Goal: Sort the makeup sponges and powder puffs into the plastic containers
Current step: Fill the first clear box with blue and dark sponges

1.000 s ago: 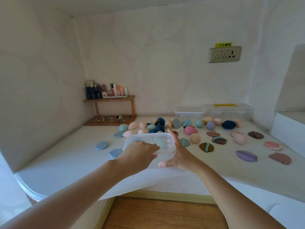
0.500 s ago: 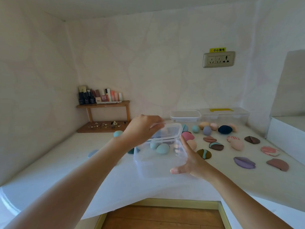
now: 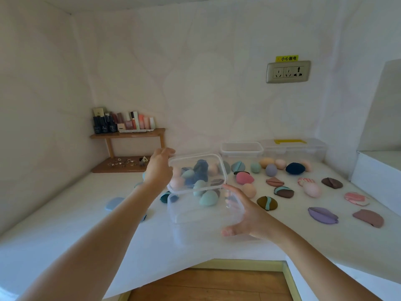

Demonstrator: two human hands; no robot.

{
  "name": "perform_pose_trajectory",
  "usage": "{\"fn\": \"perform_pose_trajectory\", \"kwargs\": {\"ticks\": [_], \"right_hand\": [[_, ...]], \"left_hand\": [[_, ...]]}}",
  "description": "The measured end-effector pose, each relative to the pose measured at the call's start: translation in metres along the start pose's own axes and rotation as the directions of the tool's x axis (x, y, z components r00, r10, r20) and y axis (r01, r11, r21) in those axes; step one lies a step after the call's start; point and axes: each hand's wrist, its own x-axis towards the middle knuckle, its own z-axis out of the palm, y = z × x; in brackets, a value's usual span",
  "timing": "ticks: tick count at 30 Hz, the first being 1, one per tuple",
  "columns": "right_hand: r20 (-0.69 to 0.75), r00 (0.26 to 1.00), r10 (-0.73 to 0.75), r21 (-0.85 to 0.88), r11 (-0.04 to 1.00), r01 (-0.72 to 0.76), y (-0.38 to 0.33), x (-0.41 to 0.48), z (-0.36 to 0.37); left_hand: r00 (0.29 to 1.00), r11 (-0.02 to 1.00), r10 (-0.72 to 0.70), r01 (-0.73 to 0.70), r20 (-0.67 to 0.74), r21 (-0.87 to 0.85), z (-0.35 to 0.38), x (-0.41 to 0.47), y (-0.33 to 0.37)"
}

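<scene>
White cloth covered the tabletop and ran up the walls of the alcove, with wood flooring showing below the front edge at 6 o'clock. At the centre the right hand cupped the side of a clear plastic container, its fingers curled round the far wall, while the left hand gripped the left edge of the clear lid, held tilted just above the container's rim. Seen through the lid lay a cluster of makeup sponges in teal, navy and peach. Toward 2 o'clock more sponges and flat powder puffs were scattered apart from one another over the cloth, purple, brown, pink and striped. Behind them, against the back wall at 1 o'clock, stood an open container and beside it a long lidded box with a yellow handle. A wall socket with a yellow label sat higher up. At 10 o'clock a small wooden shelf carried cosmetic bottles, and small trinkets lay on its lower board.
</scene>
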Motion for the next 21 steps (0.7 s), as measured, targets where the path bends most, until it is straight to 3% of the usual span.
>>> {"fn": "perform_pose_trajectory", "kwargs": {"ticks": [5,11,16,19,21], "right_hand": [[-0.069,0.997,0.023,0.006,1.000,-0.023,0.003,0.004,-0.005],[0.012,0.999,0.050,0.019,0.999,-0.050,0.001,0.010,-0.015],[0.138,0.987,0.088,0.023,0.996,-0.092,-0.006,0.020,-0.049],[-0.022,0.990,0.137,-0.033,0.990,-0.138,-0.017,0.027,-0.075],[-0.246,0.956,0.160,-0.126,0.973,-0.195,-0.012,0.036,-0.094]], "left_hand": [[0.992,0.993,0.117,-0.118,0.048,0.007,0.011,-0.035,-0.002],[0.952,0.988,0.074,-0.030,0.297,-0.152,0.017,-0.057,-0.017],[0.888,0.943,0.333,-0.314,0.319,-0.111,0.010,-0.056,-0.007],[0.858,0.938,0.346,-0.331,0.379,-0.107,0.016,-0.048,-0.006],[0.859,0.945,0.327,-0.292,0.394,-0.148,0.021,-0.045,-0.008]]}}
